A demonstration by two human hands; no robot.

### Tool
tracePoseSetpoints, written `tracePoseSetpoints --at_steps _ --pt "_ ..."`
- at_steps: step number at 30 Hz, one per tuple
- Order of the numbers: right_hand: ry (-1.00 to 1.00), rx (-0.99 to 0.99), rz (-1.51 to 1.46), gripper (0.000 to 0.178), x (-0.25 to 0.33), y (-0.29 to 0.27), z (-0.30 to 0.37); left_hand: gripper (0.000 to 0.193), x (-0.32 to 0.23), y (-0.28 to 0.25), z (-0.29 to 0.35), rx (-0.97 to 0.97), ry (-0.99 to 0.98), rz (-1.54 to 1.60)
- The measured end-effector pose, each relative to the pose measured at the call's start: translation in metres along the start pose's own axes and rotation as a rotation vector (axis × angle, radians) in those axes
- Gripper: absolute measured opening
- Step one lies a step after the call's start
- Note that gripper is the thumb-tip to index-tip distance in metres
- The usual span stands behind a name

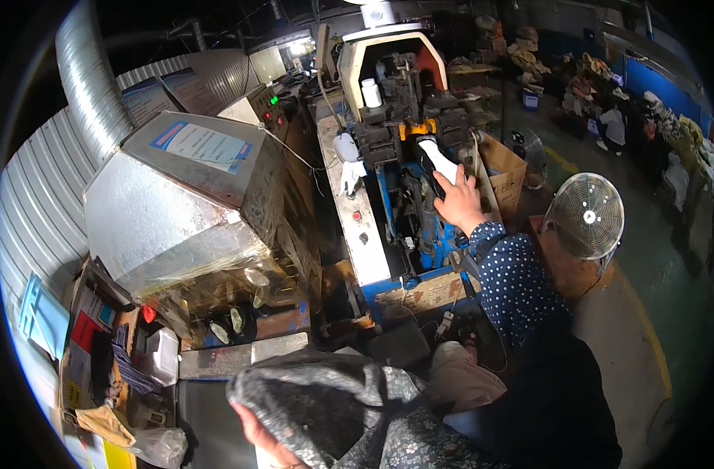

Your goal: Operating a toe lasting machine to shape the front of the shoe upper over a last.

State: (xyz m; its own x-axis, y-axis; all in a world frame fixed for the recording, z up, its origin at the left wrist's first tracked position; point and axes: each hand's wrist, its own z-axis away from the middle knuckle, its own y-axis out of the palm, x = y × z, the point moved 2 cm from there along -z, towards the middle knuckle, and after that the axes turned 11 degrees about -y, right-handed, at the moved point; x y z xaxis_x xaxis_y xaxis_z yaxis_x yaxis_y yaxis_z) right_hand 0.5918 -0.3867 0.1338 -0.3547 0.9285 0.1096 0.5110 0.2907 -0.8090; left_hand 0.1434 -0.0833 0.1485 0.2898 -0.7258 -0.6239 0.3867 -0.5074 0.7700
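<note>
My right hand grips the near end of a shoe. Its white, sole-shaped face is turned up, with a dark edge along the left side. The fingers lie over the white surface and the thumb is at the left side. The far end points into a black and blue machine, below a yellow-orange part. At the lower left, my left hand is beside dark patterned cloth over my lap; most of its fingers are hidden.
Left of the machine stands a metal hooded box with a duct. A white bottle and a white glove are on the machine. To the right are a cardboard box and a round fan. Other people sit farther back.
</note>
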Motion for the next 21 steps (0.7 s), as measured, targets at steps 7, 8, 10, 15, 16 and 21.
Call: tracePoseSetpoints --at_steps 7,8,10,15,16,21 --pt "0.041 0.029 -0.001 0.066 -0.017 0.002 -0.029 0.042 -0.004 -0.181 -0.038 -0.332 -0.026 -0.850" --pt "0.053 0.045 -0.016 0.066 -0.017 0.004 -0.039 0.042 -0.007 -0.177 -0.039 -0.337 -0.016 -0.850" --pt "0.034 0.049 -0.023 0.065 -0.004 0.016 -0.058 0.038 0.002 -0.182 -0.034 -0.354 -0.103 -1.041" --pt "-0.011 0.041 -0.018 0.061 0.009 0.009 -0.077 0.032 0.053 -0.217 0.082 -0.668 -0.346 -1.306" --pt "-0.058 0.010 -0.006 0.063 0.032 -0.023 -0.063 0.028 0.052 -0.237 0.087 -0.743 -0.226 -1.560" --pt "-0.015 0.205 0.292 0.068 -0.046 0.015 -0.099 0.032 0.015 -0.277 0.086 -0.774 0.192 -1.504"
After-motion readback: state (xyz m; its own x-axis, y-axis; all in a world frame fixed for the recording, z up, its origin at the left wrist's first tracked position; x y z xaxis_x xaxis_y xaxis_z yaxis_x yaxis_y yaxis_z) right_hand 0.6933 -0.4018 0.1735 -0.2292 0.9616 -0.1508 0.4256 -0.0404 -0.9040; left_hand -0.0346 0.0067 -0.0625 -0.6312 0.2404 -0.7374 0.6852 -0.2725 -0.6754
